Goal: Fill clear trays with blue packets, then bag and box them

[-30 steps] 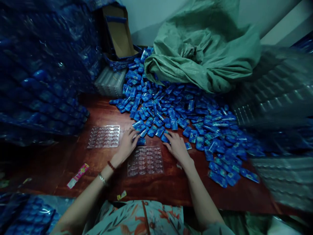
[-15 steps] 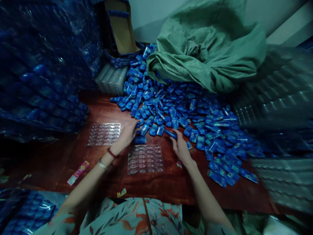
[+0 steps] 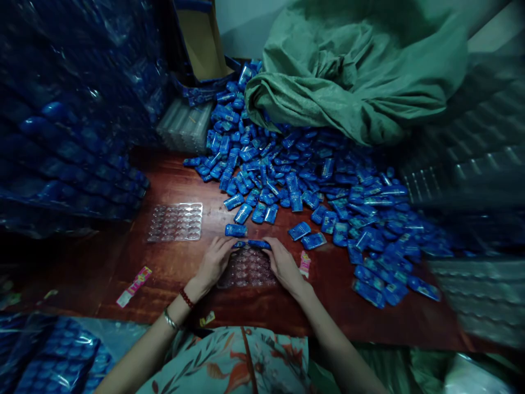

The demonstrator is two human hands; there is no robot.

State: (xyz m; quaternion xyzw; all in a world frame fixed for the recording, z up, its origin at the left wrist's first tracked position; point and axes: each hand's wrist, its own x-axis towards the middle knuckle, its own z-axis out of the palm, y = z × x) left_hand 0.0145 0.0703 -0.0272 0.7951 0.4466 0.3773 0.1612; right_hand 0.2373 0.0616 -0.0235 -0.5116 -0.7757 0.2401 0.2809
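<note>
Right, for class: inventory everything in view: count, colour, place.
Wrapped packets: many, blue, heaped and scattered centrally
Moulded trays: two, clear, left and centre
Tray stacks: several, clear, back left and right
Packed stacks: several, blue, far left
Open carton: one, brown inside, back left
Sack: one, green, back centre
Wrappers: two, pink, left and right
Scrap: one, yellow, front edge
Table: one, reddish, underneath
Wall: one, pale, behind
Material: several, green and white, lower right
Bracelets: two, reddish and silver, left wrist
Shirt: one, pale floral, bottom centre
Left grip and right grip: two, bare, centre, holding packets
</note>
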